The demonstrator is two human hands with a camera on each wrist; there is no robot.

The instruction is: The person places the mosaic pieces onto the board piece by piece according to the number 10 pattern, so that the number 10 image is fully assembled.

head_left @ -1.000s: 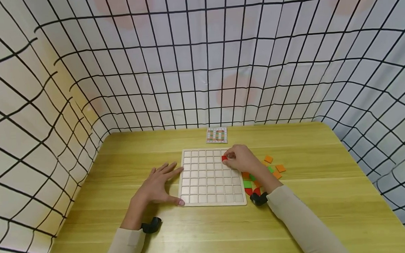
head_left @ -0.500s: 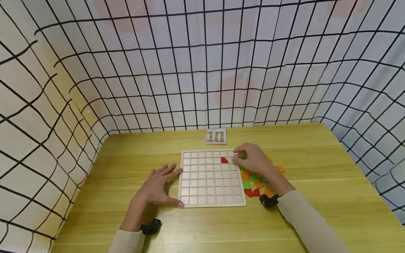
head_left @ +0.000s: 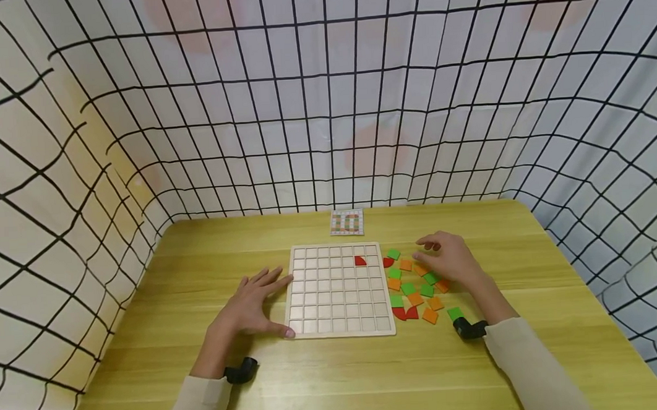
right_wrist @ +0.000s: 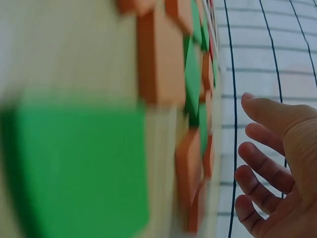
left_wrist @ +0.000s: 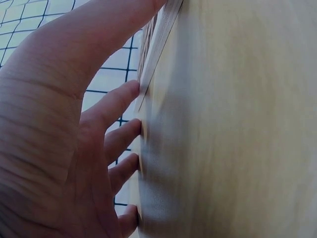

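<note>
A pale wooden grid board (head_left: 333,297) lies on the table in the head view. One red quarter-round tile (head_left: 360,261) sits in a cell near its upper right. My left hand (head_left: 250,305) is spread at the board's left side, thumb at the lower left corner and index finger on the left edge. To the right of the board, my right hand (head_left: 448,257) hovers over the loose tiles with nothing between its fingers. In the right wrist view its fingers are loosely bent, apart from the orange and green tiles (right_wrist: 84,168).
Several orange, green and red tiles (head_left: 415,299) lie scattered beside the board's right edge. A small card with a coloured grid pattern (head_left: 347,222) lies behind the board. White curtains with black grid lines (head_left: 303,138) enclose the table.
My right hand has let go of the red quarter-round tile, which now rests in a cell, and has moved right over the loose tiles. The left hand stays at the board.
</note>
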